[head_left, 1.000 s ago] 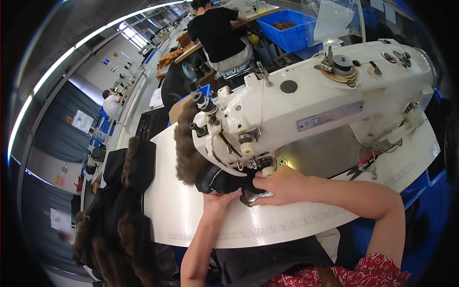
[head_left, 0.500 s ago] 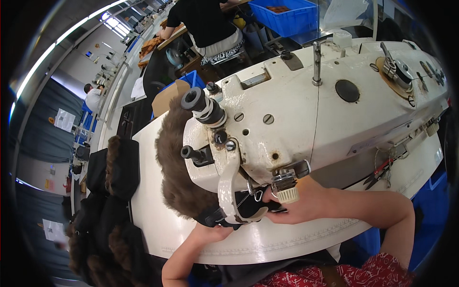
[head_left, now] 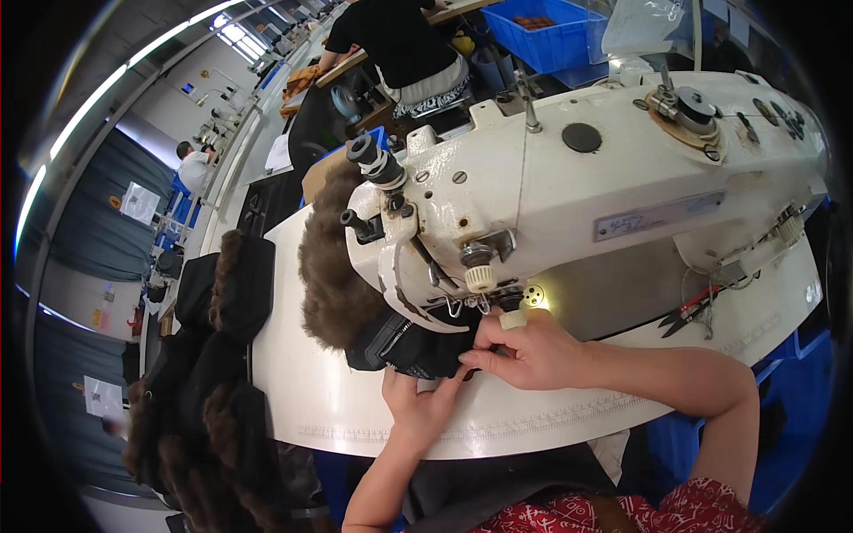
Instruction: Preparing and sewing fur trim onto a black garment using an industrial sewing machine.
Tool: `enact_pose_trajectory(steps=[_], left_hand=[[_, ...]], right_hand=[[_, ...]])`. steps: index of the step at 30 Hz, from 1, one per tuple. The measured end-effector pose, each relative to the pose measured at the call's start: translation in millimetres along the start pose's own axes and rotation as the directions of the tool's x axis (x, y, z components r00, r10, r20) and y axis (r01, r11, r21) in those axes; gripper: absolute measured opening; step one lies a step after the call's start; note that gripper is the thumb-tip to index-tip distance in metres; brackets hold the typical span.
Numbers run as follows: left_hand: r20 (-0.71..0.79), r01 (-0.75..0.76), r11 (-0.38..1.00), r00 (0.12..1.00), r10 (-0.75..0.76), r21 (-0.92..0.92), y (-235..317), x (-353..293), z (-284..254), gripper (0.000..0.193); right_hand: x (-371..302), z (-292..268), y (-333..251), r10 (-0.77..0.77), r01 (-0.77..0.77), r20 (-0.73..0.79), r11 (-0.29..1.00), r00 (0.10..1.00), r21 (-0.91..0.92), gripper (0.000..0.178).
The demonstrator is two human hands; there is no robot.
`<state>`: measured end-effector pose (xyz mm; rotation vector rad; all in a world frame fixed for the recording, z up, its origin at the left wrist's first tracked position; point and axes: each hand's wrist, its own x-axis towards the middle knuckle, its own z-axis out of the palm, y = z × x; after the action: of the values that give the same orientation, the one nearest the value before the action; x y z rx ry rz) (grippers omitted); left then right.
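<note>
A black fabric piece with brown fur lies under the head of a white sewing machine. My left hand grips its near edge from below, with some fingers hidden beneath the fabric. Close by on the right, my right hand pinches the same edge between thumb and fingers. The two hands almost meet in front of the needle area, where the machine's white curved guard hides the needle. A zipper-like toothed strip shows on the fabric's left part.
Black, fur-trimmed pieces are heaped left of the white machine table. Red-handled scissors rest under the machine arm at right. A blue bin stands at the back, near a seated co-worker in black.
My left hand has moved in beside the right, and the fabric's near edge is now gripped by both. The view has shifted, showing more of the machine bed and a small lit lamp.
</note>
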<state>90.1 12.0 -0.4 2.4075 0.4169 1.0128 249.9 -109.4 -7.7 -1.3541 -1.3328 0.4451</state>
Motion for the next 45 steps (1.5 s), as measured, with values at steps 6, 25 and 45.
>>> enact_pose_trajectory(steps=[6, 25, 45], left_hand=[[0.038, 0.003, 0.996, 0.999, 0.001, -0.093, -12, -2, -1, 0.021], [0.492, 0.064, 0.911, 0.825, -0.278, 0.407, 19, -22, -124, 0.018], [0.935, -0.421, 0.899, 0.354, 0.037, 0.123, 48, 94, -39, 0.021]], right_hand=[[4, -9, 6, -0.057, 0.072, 0.057, 0.951, 0.997, -0.301, 0.025], [-16, -18, 9, -0.162, 0.232, 0.29, 0.946, 0.943, -0.225, 0.015], [-33, -11, 2, -0.305, 0.392, 0.248, 0.76, 0.92, -0.518, 0.014]])
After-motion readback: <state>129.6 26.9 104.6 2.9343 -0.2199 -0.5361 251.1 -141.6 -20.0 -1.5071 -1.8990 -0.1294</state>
